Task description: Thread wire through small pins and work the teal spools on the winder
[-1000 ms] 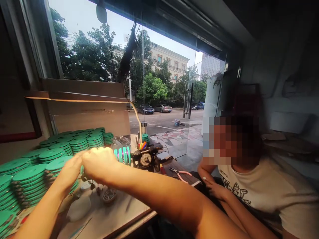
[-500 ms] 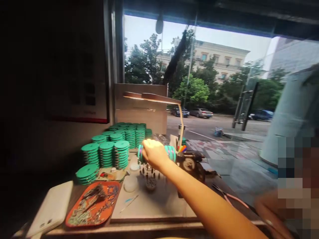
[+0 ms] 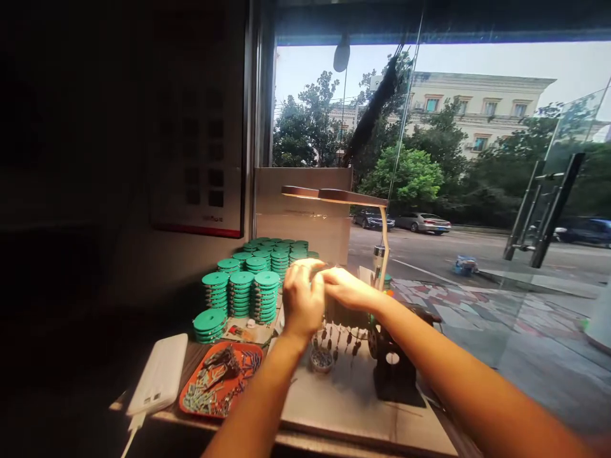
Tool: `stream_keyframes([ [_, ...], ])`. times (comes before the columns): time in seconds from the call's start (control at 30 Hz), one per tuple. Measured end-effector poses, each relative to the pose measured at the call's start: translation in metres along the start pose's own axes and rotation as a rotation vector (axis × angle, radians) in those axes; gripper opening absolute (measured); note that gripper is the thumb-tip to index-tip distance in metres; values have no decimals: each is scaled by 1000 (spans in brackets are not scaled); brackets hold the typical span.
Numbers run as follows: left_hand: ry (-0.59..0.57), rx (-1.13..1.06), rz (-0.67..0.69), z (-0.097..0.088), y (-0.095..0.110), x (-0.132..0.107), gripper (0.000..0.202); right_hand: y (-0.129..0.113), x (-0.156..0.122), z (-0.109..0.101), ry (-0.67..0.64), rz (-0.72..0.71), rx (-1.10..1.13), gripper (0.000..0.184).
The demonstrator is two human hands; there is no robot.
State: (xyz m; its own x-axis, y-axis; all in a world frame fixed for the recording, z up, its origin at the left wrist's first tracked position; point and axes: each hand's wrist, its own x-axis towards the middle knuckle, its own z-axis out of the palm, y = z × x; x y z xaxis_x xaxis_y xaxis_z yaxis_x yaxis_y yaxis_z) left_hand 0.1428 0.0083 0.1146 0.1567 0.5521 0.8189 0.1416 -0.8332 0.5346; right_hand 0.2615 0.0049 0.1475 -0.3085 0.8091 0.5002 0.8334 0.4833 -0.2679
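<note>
My left hand (image 3: pixel 303 296) and my right hand (image 3: pixel 344 287) meet above the board, fingers curled inward and touching. Whatever they hold is hidden behind the fingers. Below them hangs a row of small dark pieces on threads (image 3: pixel 356 343). Under my left wrist stands a small round bowl (image 3: pixel 321 359) of tiny metal parts. A dark hand-sized machine (image 3: pixel 398 366) sits beneath my right forearm. Stacks of green discs (image 3: pixel 265 296) rise just left of my left hand.
An orange tray (image 3: pixel 220 407) of metal pieces lies at left, beside a white power bank (image 3: pixel 160 372) with a cable. A desk lamp (image 3: pixel 353 198) arches over the hands. A large window and a cardboard sheet (image 3: pixel 303 222) stand behind.
My left hand has come into view and joined my right hand. The green discs near the right hand no longer show. The view has swung right to left, shifting the scene rightward.
</note>
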Motion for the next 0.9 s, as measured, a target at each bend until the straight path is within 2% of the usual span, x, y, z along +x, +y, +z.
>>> stream_keyframes([
  [0.07, -131, -21, -52, -5, -28, 12, 20, 0, -2, -7, -42, -5, 1, 12],
  [0.13, -272, -67, -77, -7, -51, 17, 23, -4, -10, -11, -17, 30, -23, 12],
  [0.23, -367, -113, -112, -6, -66, 14, 29, -14, -30, -8, 75, 90, -105, 15],
  [0.4, -353, -136, -158, -3, -63, 10, 31, -30, -52, 9, 151, 160, -464, 12],
  [0.57, -333, -127, -157, -4, -60, 11, 30, -42, -46, 21, 190, 295, -601, 12],
  [0.73, -344, -90, -160, -2, -61, 12, 31, -54, -41, 20, 151, 381, -634, 17],
  [0.9, -352, -97, -153, -1, -63, 19, 32, -54, -25, 9, 73, 445, -579, 19],
])
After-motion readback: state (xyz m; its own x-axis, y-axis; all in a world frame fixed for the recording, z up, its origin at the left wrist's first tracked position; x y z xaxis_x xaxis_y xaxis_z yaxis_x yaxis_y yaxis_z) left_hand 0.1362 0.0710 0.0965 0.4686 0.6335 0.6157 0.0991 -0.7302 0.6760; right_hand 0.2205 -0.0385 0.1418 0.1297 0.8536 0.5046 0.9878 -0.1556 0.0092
